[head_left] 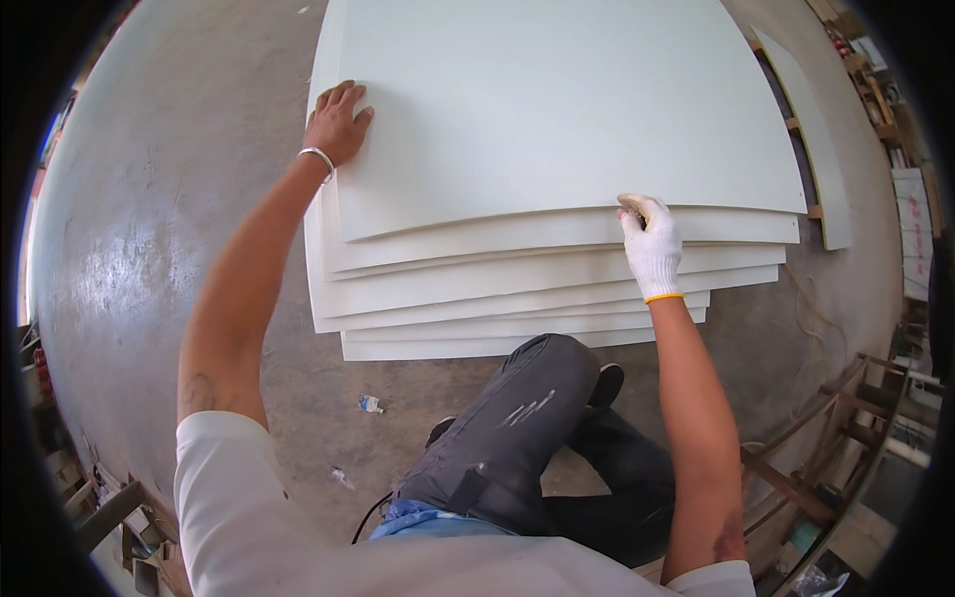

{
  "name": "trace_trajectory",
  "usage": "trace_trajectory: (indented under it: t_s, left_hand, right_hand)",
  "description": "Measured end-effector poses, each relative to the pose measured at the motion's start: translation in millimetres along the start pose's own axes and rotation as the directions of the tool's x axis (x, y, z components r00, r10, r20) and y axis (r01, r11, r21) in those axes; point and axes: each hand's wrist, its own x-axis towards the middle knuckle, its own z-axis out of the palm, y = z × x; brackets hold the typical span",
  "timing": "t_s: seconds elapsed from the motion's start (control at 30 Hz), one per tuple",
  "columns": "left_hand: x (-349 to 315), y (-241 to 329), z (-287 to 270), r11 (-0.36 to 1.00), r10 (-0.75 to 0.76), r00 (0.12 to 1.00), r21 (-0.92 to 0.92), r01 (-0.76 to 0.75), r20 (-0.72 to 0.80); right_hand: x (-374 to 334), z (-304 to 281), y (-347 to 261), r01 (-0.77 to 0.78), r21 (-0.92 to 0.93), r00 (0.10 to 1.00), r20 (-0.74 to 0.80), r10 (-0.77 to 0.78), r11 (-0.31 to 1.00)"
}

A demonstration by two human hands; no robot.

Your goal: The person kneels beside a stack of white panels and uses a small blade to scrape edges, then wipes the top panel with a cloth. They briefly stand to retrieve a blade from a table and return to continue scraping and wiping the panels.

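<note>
Several large white panels lie in a stepped stack, their near edges fanned out toward me. Bare, with a silver bangle at the wrist, my left hand rests on the left side of the top panel, fingers slightly bent and apart. A white knitted glove with a yellow cuff covers my right hand. Its thumb and fingers are closed at the top panel's near edge, toward the right corner. The fingertips under that edge are partly hidden.
My bent legs are close to the stack's near side. Small plastic scraps litter the concrete floor. Right of the stack lies a narrow white board on wooden strips. A wooden frame stands at lower right, near a thin cable.
</note>
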Motion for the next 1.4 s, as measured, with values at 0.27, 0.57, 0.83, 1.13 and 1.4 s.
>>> trace_trajectory:
  t_s: [0.27, 0.57, 0.83, 1.13, 1.4]
  left_hand:
    - [3, 4, 23, 1.000, -0.027, 0.996, 0.001, 0.027, -0.085]
    - [-1, 9, 17, 1.000, -0.026, 0.996, -0.013, 0.025, -0.087]
    - [-1, 12, 20, 0.998, -0.056, 0.992, -0.037, 0.052, -0.111]
    - [1, 28, 1, 0.978, -0.178, 0.972, -0.079, 0.191, 0.151]
    - [2, 33, -2, 0.989, -0.143, 0.983, -0.017, 0.146, 0.116]
  right_hand:
    - [17, -2, 20, 0.118, -0.122, 0.992, 0.058, -0.111, 0.986]
    - [16, 19, 6, 0.354, -0.121, 0.935, 0.061, -0.349, 0.927]
    - [4, 49, -23, 0.519, -0.185, 0.853, 0.052, -0.519, 0.835]
    - [-13, 97, -74, 0.625, -0.166, 0.779, 0.071, -0.622, 0.763]
    - [-29, 138, -125, 0.684, -0.163, 0.726, 0.052, -0.686, 0.711]
